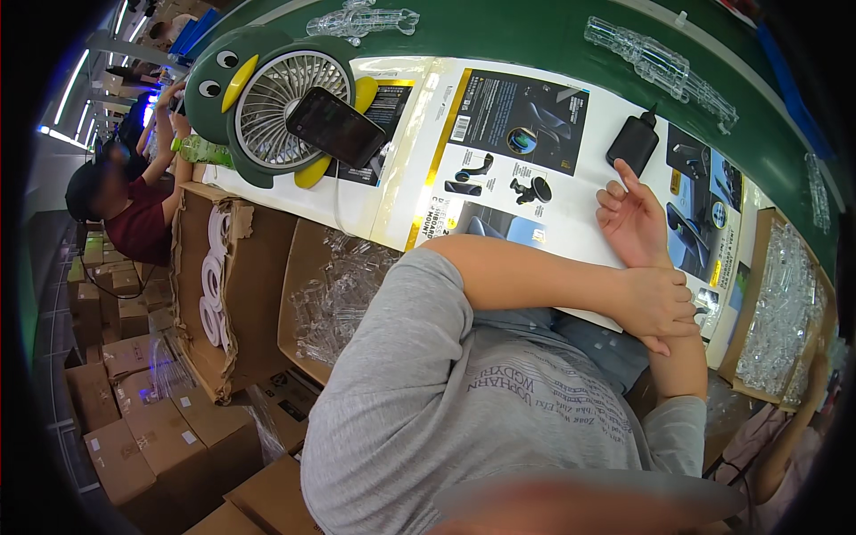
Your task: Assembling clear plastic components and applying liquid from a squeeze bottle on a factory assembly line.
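Observation:
My left hand [655, 305] is wrapped around my right forearm [682, 366], just below the wrist. My right hand [631, 214] holds nothing; its index finger stretches out while the other fingers curl loosely. That fingertip is at the lower end of a small black block-like thing [635, 141] with a thin stub on top; whether they touch I cannot tell. Beneath both lies a flattened printed packaging sheet [571, 201] in white, black and yellow. A dark phone [335, 127] leans against a green penguin-shaped fan [267, 107] at the left.
Clear plastic parts [660, 67] lie on the green work surface [499, 36]. More fill a carton [343, 294] at my left and a box [780, 308] at the right. White rings [214, 276] stand in another carton. Stacked cartons [152, 437] and a co-worker [134, 201] are farther left.

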